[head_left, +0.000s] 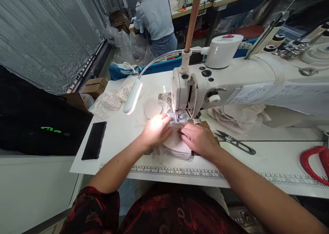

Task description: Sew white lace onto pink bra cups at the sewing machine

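Evidently, both hands are at the needle area of a sewing machine [218, 78], center of the frame. Left forearm rises from lower left, running up and right; the left hand [154, 129] is palm down, fingers together and loosely bent, tips aimed right toward the presser foot. Strong glare on its back, blur along the near edge. It rests on the pale fabric piece [176, 144], partly open; whether it pinches the cloth, cannot tell.

Right forearm comes in from lower right, slanting up and left. Right hand [199, 139] lies back up, wrist low, fingers curled inward and pointing left, tips on the fabric's right side. Half closed; undersides hidden, so a firm grip cannot be confirmed.

The fabric lies between the hands at center, just below the presser foot, lace edging toward the bottom of the frame. Printed ruler [164, 171] along the front edge of the white table [122, 143].

Thread snips [235, 142] right of the right hand; red scissor handles [305, 162] at far right. Black phone [94, 140] left of center. Lace pieces [106, 104] farther up, near the lamp head [133, 96].
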Available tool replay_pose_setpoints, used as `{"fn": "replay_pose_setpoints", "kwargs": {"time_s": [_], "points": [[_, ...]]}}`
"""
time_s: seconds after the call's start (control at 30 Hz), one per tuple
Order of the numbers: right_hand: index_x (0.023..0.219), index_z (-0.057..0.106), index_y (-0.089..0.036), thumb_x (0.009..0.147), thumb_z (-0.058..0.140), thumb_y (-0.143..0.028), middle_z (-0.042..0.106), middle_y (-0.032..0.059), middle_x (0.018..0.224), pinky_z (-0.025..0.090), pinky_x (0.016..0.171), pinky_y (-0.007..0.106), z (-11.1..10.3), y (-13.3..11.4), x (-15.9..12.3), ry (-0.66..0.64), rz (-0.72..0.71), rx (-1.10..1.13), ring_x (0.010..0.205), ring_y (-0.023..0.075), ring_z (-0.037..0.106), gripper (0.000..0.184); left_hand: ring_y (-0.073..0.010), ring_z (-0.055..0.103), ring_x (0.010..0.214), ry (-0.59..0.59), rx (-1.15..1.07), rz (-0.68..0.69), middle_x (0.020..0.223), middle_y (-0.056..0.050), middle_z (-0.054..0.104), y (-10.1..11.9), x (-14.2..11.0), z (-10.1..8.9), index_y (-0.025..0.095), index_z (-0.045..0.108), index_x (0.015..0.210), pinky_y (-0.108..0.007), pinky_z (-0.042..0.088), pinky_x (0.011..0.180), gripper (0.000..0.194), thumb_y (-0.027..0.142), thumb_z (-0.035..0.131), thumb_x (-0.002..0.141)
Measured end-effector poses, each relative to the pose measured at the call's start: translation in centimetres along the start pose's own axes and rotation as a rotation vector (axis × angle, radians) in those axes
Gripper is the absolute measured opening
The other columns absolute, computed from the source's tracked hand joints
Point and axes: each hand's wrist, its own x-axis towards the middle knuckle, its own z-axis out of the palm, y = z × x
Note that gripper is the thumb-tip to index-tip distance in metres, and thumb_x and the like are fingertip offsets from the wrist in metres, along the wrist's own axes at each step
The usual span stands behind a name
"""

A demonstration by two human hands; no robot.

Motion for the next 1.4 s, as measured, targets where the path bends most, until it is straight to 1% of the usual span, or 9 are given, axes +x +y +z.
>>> {"fn": "replay_pose_setpoints", "kwargs": {"time_s": [0.13, 0.33, 0.47, 0.6, 0.9, 1.03, 1.17, 1.27, 1.4], "points": [[0.087, 0.07, -0.019, 0.089, 0.048, -0.024, 0.066, 0.0041, 0.082, 0.038, 0.069, 0.029, 0.3, 0.0, 0.0, 0.004, 0.008, -0.056, 0.077, 0.0178, 0.058, 0.022, -0.023, 0.06, 0.096, -0.045, 0.05, 0.212, 0.103, -0.011, 0.065, 0.9, -0.9, 1.7, 0.013, 0.061, 0.106, -0.038, 0.05, 0.084, 0.027, 0.025, 0.041, 0.093], [0.117, 0.064, -0.018, 0.089, 0.049, -0.027, 0.068, 0.0067, 0.097, 0.037, 0.069, 0.031, -0.2, -0.3, 0.2, -0.009, 0.052, -0.101, 0.078, 0.0199, 0.058, 0.033, -0.028, 0.051, 0.118, -0.048, 0.116, 0.213, 0.13, -0.015, 0.055, -0.3, -1.0, 2.9, 0.01, 0.056, 0.119, -0.043, 0.047, 0.095, 0.035, 0.03, 0.044, 0.092], [0.118, 0.062, -0.018, 0.091, 0.046, -0.028, 0.067, 0.0059, 0.092, 0.036, 0.069, 0.031, -0.4, -0.5, 0.4, -0.062, 0.078, -0.126, 0.075, 0.0194, 0.057, 0.033, -0.0302, 0.044, 0.126, -0.075, 0.145, 0.228, 0.137, -0.016, 0.05, -1.1, -0.8, 2.7, 0.007, 0.047, 0.131, -0.045, 0.042, 0.101, 0.051, 0.039, 0.044, 0.091], [0.116, 0.063, -0.019, 0.09, 0.047, -0.029, 0.068, 0.0055, 0.095, 0.035, 0.07, 0.031, -0.3, -0.5, 0.6, -0.041, 0.086, -0.142, 0.076, 0.0202, 0.057, 0.032, -0.0318, 0.041, 0.129, -0.102, 0.174, 0.238, 0.142, -0.015, 0.046, -1.7, -0.4, 2.6, 0.007, 0.046, 0.134, -0.046, 0.039, 0.103, 0.055, 0.042, 0.043, 0.092], [0.124, 0.06, -0.019, 0.089, 0.047, -0.031, 0.068, 0.0089, 0.104, 0.037, 0.064, 0.029, -0.1, -0.6, 1.0, -0.088, 0.176, -0.149, 0.08, 0.0213, 0.059, 0.039, -0.0326, 0.037, 0.132, -0.11, 0.209, 0.318, 0.145, -0.014, 0.043, -3.2, 0.8, 2.6, 0.007, 0.043, 0.138, -0.046, 0.037, 0.104, 0.059, 0.044, 0.041, 0.091], [0.123, 0.061, -0.019, 0.09, 0.046, -0.03, 0.068, 0.0093, 0.106, 0.04, 0.064, 0.029, 0.0, -0.4, 1.0, -0.045, 0.167, -0.118, 0.084, 0.0223, 0.06, 0.038, -0.0321, 0.038, 0.131, -0.156, 0.225, 0.361, 0.144, -0.013, 0.044, -3.7, 1.3, 1.8, 0.009, 0.043, 0.138, -0.046, 0.038, 0.102, 0.057, 0.04, 0.042, 0.091], [0.112, 0.067, -0.021, 0.091, 0.042, -0.025, 0.07, 0.0072, 0.097, 0.043, 0.075, 0.032, -0.1, 0.0, 0.8, 0.05, 0.152, -0.046, 0.087, 0.0224, 0.062, 0.033, -0.0333, 0.039, 0.129, -0.141, 0.267, 0.413, 0.141, -0.013, 0.047, -3.6, 1.2, 0.6, 0.008, 0.049, 0.133, -0.047, 0.036, 0.102, 0.05, 0.027, 0.048, 0.086], [0.105, 0.07, -0.021, 0.091, 0.041, -0.023, 0.071, 0.0073, 0.095, 0.044, 0.08, 0.033, -0.2, 0.3, 0.7, 0.116, 0.151, 0.009, 0.088, 0.0224, 0.063, 0.032, -0.033, 0.04, 0.127, -0.108, 0.247, 0.49, 0.135, -0.017, 0.051, -3.0, 1.0, 0.5, 0.008, 0.053, 0.127, -0.047, 0.035, 0.102, 0.047, 0.021, 0.051, 0.083], [0.099, 0.071, -0.021, 0.088, 0.042, -0.02, 0.071, 0.007, 0.094, 0.046, 0.077, 0.032, -0.3, 0.3, 0.6, 0.115, 0.149, 0.032, 0.086, 0.0219, 0.064, 0.032, -0.0299, 0.05, 0.109, -0.064, 0.14, 0.504, 0.115, -0.018, 0.059, -2.6, 0.7, 1.8, 0.007, 0.057, 0.118, -0.046, 0.039, 0.097, 0.042, 0.032, 0.052, 0.085]]}}
